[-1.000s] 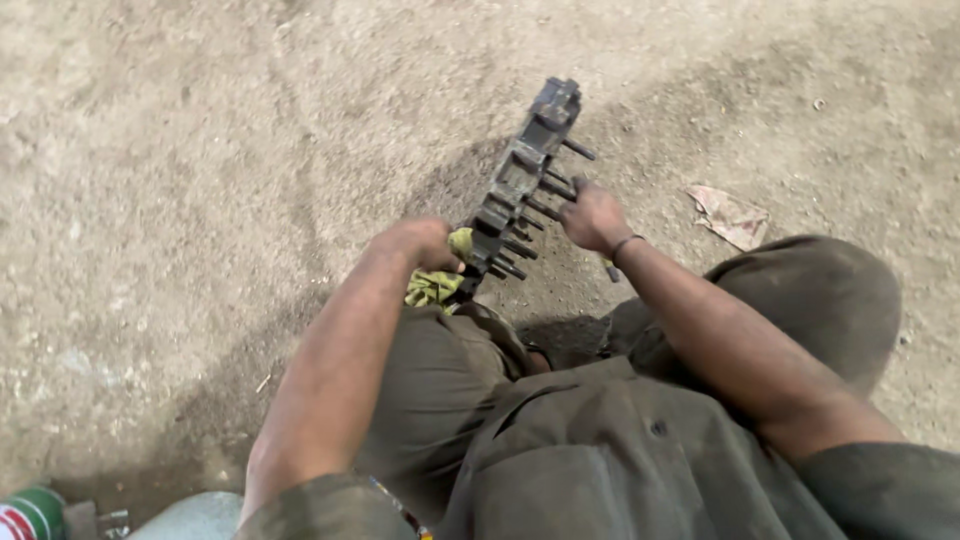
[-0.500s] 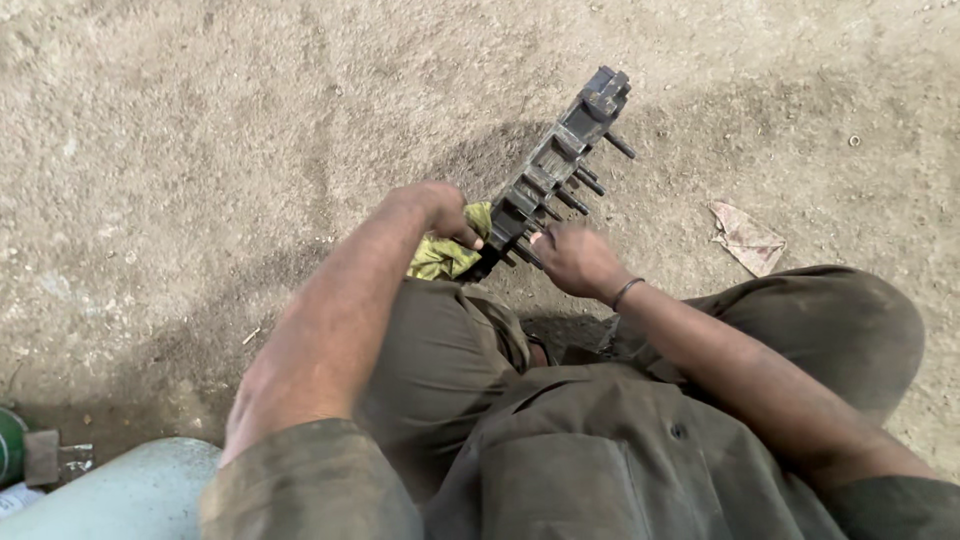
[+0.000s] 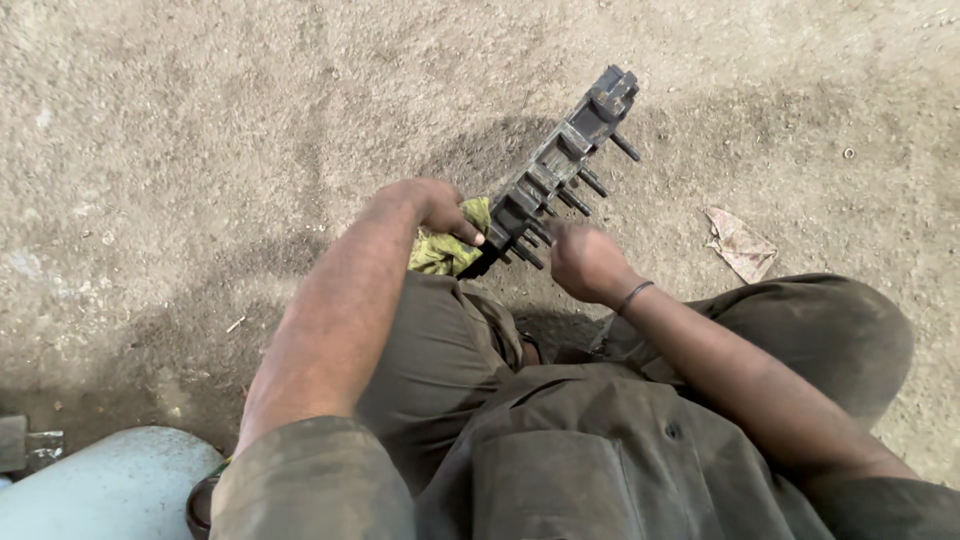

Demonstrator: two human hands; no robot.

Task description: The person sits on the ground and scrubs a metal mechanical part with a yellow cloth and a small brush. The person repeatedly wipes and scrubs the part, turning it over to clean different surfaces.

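A long dark metal block (image 3: 560, 160) with several studs sticking out of its side rests tilted on the ground in front of my knees. My left hand (image 3: 432, 208) grips its near end together with a yellow-green rag (image 3: 448, 250). My right hand (image 3: 585, 260) is at the studs near that lower end, fingers curled on one of them. Both forearms are dirty, and a thin band circles my right wrist.
The ground is bare, sandy concrete. A crumpled scrap of paper (image 3: 740, 245) lies to the right of the block. A pale blue rounded object (image 3: 100, 490) sits at the bottom left, with a small grey piece (image 3: 20, 445) beside it.
The view has shifted. My right hand slid down along the studs toward the block's lower end. The left hand kept its hold on the block and rag.
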